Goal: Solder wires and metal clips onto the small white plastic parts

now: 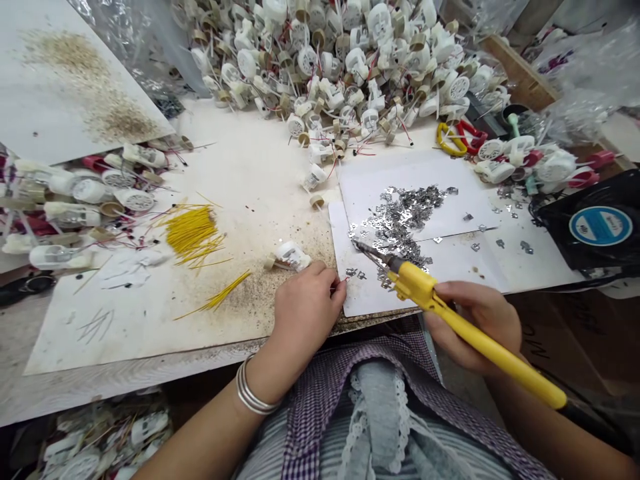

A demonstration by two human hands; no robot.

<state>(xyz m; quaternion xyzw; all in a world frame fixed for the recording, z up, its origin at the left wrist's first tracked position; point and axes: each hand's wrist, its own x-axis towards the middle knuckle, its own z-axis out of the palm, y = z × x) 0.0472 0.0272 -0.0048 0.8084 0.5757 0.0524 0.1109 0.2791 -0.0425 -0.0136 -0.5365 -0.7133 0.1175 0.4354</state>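
Soldering iron (425,287) sits wrapped in your right hand (475,327), tip over metal clips (400,223) on a white sheet (360,297); your left fingers (320,273) pinch a tiny piece, apparently mid-soldering, calling for the tip next

A yellow-handled soldering iron (440,313) sits pen-style in the right hand (475,327), its thin metal shaft angled down over a sheet of white paper (367,300). The tip is right by the lower-left edge of a messy pile of stamped silver metal tabs (400,223), which are shiny and all jumbled together on that paper. Can't tell if the tip actually touches them. A couple of stray tabs (354,273) lie apart from the pile near the paper's left edge, just beside the left hand (305,307), whose fingertips (334,283) close on something too small to make out.
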